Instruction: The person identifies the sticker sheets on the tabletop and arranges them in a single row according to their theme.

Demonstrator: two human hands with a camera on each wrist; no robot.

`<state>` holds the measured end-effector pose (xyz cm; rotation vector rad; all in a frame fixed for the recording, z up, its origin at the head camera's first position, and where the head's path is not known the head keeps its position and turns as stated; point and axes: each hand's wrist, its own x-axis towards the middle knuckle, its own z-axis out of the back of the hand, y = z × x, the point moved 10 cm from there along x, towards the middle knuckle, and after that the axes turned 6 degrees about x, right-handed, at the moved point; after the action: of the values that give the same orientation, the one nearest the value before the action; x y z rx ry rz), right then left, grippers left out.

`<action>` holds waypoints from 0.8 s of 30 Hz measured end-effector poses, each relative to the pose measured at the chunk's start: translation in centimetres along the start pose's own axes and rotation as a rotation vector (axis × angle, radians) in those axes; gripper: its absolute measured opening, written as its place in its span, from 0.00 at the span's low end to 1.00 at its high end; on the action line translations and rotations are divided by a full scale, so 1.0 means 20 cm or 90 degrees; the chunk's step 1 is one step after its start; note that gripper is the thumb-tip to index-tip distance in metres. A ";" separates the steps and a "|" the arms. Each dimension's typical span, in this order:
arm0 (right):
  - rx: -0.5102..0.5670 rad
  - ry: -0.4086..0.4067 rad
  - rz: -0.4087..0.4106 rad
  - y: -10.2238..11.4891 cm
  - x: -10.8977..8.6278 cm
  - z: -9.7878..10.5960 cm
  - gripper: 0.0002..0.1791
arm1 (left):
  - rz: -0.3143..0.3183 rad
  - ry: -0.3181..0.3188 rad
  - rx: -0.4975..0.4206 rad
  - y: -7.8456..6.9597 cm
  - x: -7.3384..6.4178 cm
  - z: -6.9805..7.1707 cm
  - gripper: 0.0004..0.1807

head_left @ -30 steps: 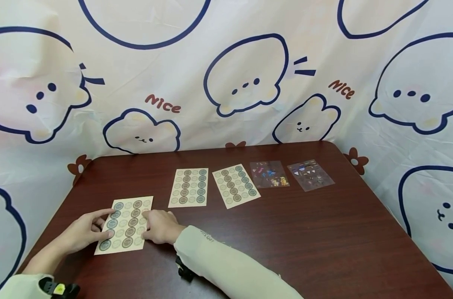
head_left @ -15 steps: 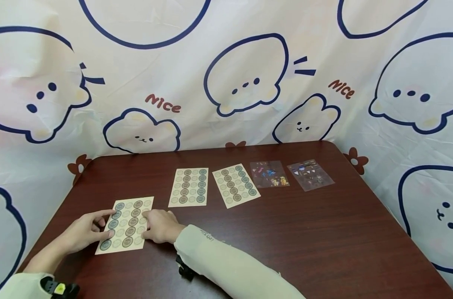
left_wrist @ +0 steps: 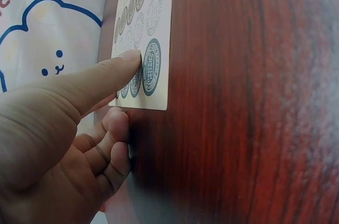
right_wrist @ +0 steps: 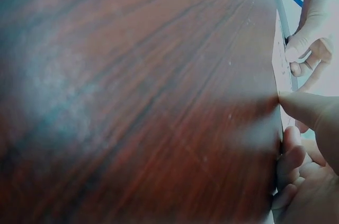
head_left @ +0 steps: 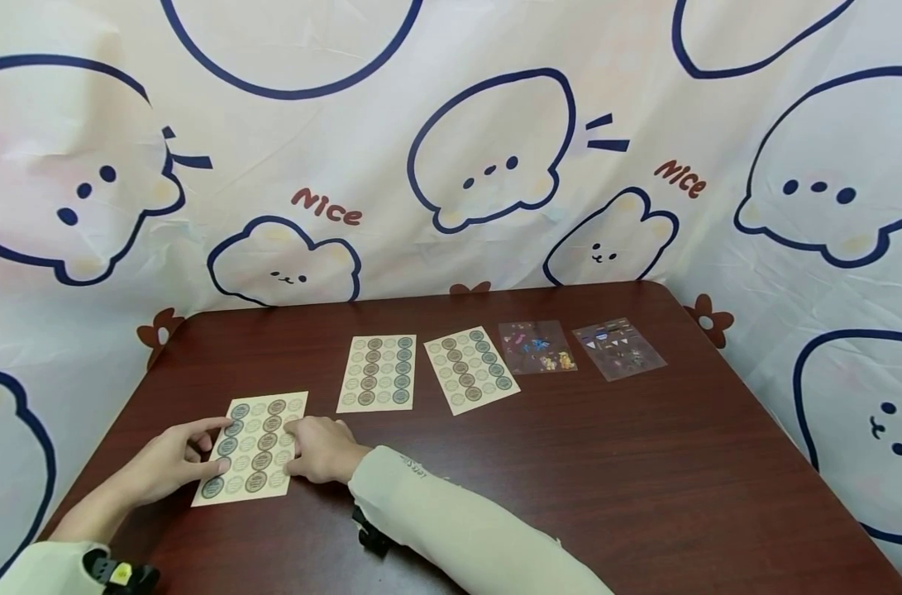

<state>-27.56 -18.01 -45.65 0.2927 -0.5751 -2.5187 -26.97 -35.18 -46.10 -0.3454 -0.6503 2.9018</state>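
Note:
A cream sheet of round stickers (head_left: 251, 446) lies on the brown table at the left, its columns printed with grey-green, pale and brown circles. My left hand (head_left: 166, 464) touches its left side, thumb and index fingertip spread apart on top; the other fingers curl beside the sheet, as the left wrist view shows. My right hand (head_left: 324, 450) rests at the right edge, thumb and index fingertip against it and the remaining fingers bent. In the right wrist view, the right thumb (right_wrist: 307, 108) meets the sheet's edge at table level. Fingertips cover a few circles.
Two similar sticker sheets, one straight (head_left: 376, 373) and one tilted (head_left: 471, 370), lie farther back. To their right are two clear plastic sheets with small coloured prints, a left one (head_left: 537, 347) and a right one (head_left: 619, 349). A patterned curtain (head_left: 391, 149) hangs behind the table (head_left: 607, 471).
The sheet between the hands has shifted very slightly to the right, partly along with a small shift of the whole view. Both hands keep nearly the same pose and place.

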 end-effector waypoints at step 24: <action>0.085 0.014 0.029 -0.02 -0.01 0.01 0.32 | 0.022 0.006 -0.016 -0.01 0.01 0.02 0.36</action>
<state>-27.62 -17.52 -45.59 0.3521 -0.7346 -2.4353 -27.20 -35.18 -45.77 -0.3764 -0.6867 2.9254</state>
